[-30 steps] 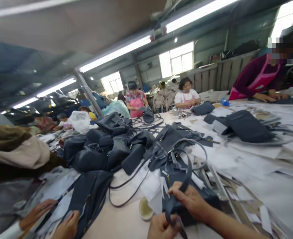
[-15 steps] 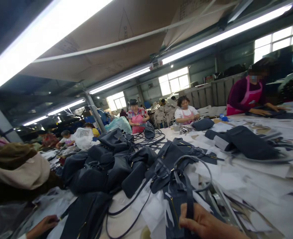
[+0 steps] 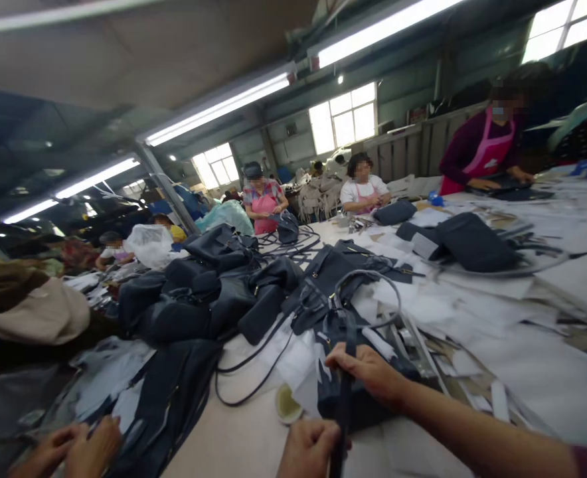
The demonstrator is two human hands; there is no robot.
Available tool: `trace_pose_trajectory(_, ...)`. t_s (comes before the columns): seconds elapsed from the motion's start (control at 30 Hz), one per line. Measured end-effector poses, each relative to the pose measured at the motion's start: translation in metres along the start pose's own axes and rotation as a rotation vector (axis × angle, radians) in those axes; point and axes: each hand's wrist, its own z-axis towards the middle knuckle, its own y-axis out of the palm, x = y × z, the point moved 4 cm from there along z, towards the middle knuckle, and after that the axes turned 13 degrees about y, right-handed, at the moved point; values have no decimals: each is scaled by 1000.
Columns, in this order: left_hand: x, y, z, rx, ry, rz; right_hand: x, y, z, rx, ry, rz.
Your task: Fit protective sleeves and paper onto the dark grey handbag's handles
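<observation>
My right hand (image 3: pixel 368 373) is closed around the dark strap (image 3: pixel 346 385) of a navy handbag (image 3: pixel 353 332) lying on the table in front of me. My left hand (image 3: pixel 307 449) grips the lower end of the same strap near the bottom edge. The strap runs taut between the two hands. A small round tin (image 3: pixel 287 403) sits on the table just left of the bag.
A pile of navy bags (image 3: pixel 208 292) fills the table's middle left, white paper (image 3: pixel 497 345) covers the right. A neighbour's hands (image 3: pixel 69 451) work on another bag (image 3: pixel 168 398) at bottom left. Several people work at the far side.
The view has tilted back down, so my left hand shows again. Both hands still hold the strap; the right hand sits slightly higher on it.
</observation>
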Motion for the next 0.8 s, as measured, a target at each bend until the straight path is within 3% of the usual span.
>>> trace_pose_trajectory(0.07, -6, 29, 1, -60, -56, -113, 9, 19, -12, -103, -87, -157)
trace_pose_trajectory(0.13, -15, 37, -2, -81, -84, -194, 23, 33, -21, -171, -74, -170)
trace_pose_trajectory(0.2, -23, 35, -6, -100, -110, -225, 33, 33, -19, -173, 50, -59)
trace_pose_trajectory(0.27, -27, 32, -9, -135, -147, -242, 36, 20, -8, -91, 204, 155)
trace_pose_trajectory(0.33, -26, 29, -7, -128, -165, -241, 30, 4, 5, 16, 269, 298)
trace_pose_trajectory(0.4, -23, 26, 0, -83, -163, -256, 22, -4, 13, 69, 205, 220)
trace_pose_trajectory(0.53, -18, 23, 19, -14, -109, -227, 25, 12, 6, -85, 48, -93)
trace_pose_trajectory(0.7, -29, 26, 36, 70, -16, -48, 49, 16, 2, -149, 166, -171)
trace_pose_trajectory(0.8, -37, 19, 50, 105, 42, 19, 46, 11, 14, -163, 151, -96)
